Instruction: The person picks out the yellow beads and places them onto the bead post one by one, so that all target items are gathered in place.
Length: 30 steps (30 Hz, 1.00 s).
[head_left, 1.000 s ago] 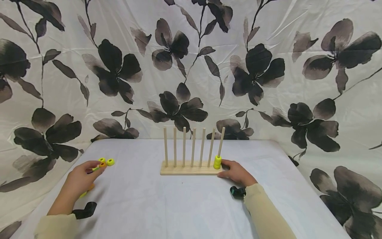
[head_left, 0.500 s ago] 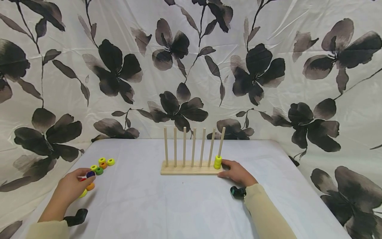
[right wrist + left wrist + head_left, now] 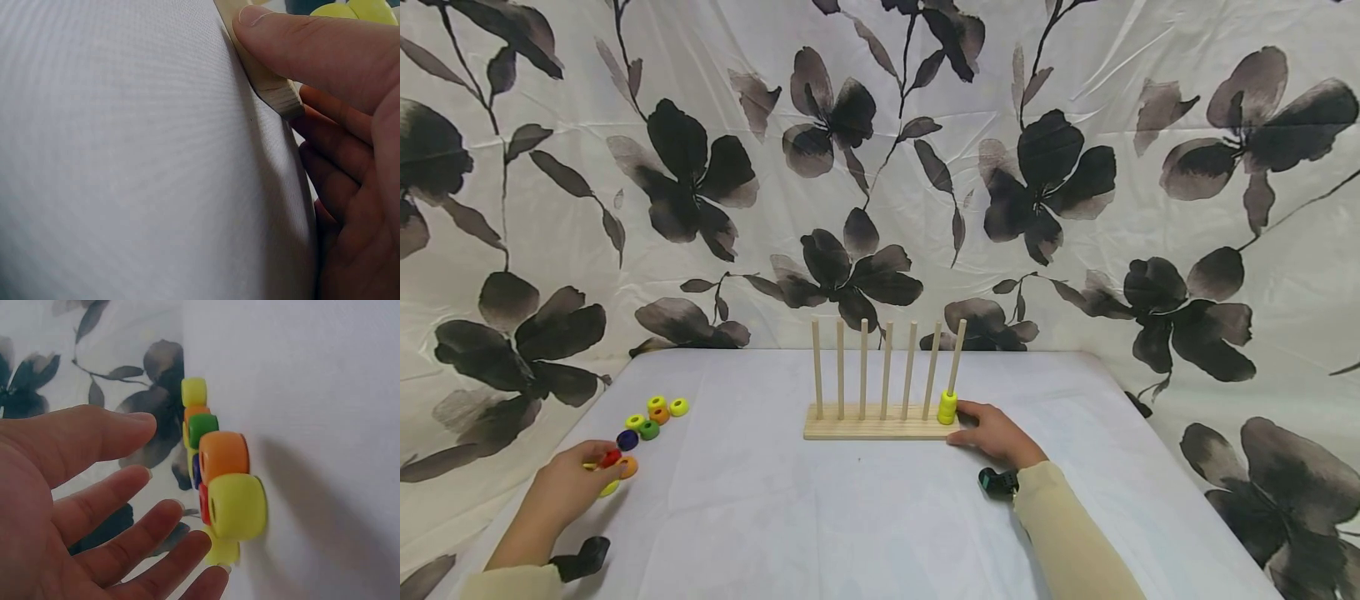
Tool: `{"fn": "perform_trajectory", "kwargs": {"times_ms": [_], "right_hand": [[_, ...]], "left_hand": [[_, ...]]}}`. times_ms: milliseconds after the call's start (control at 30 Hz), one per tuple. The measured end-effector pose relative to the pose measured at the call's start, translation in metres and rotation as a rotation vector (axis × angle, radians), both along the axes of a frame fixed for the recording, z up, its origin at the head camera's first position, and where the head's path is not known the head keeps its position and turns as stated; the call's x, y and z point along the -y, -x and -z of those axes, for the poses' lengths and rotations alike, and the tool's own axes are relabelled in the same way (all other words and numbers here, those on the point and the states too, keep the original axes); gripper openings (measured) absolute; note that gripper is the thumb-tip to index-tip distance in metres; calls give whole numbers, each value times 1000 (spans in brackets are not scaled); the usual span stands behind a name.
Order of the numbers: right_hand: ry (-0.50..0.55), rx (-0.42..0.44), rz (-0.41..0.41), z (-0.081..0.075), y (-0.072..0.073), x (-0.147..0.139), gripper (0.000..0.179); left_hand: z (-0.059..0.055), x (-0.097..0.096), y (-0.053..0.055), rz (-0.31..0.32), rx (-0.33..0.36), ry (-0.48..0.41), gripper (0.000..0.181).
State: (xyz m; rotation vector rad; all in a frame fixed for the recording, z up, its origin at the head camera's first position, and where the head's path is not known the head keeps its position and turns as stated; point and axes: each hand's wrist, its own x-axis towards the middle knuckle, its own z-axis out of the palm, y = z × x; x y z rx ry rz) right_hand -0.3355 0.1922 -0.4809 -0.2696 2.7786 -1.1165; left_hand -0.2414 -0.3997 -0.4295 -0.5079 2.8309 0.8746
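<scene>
My left hand hovers over the near end of a cluster of beads at the table's left. Its fingers are spread in the left wrist view, with nothing between them. Closest to it are a red bead, an orange bead and a yellow bead, the red one partly hidden. My right hand grips the right end of a wooden peg stand, thumb along the front edge and fingers behind. Yellow beads are stacked on the stand's rightmost peg; the other pegs are bare.
Beyond the left hand the bead row continues with a purple bead, a green bead, another orange bead and several yellow ones. A white cloth covers the table. Behind hangs a flower-patterned sheet.
My left hand has drawn back toward the near left along the bead row, uncovering the green, purple and far yellow beads. The right hand and the stand have stayed put.
</scene>
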Motion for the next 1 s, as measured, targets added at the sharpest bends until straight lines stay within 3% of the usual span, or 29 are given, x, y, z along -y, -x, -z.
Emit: {"fn": "perform_trajectory", "kwargs": {"times_ms": [267,500,1000], "right_hand": [[0,1,3,3,0,-1,74],[0,3,6,2,-1,-1,74],[6,-4,0,0,-2,1,73]], "left_hand": [[9,5,1,-14,52,0,70],[17,9,1,0,49,6,71],[23,9,1,-36,51,49,56]]}}
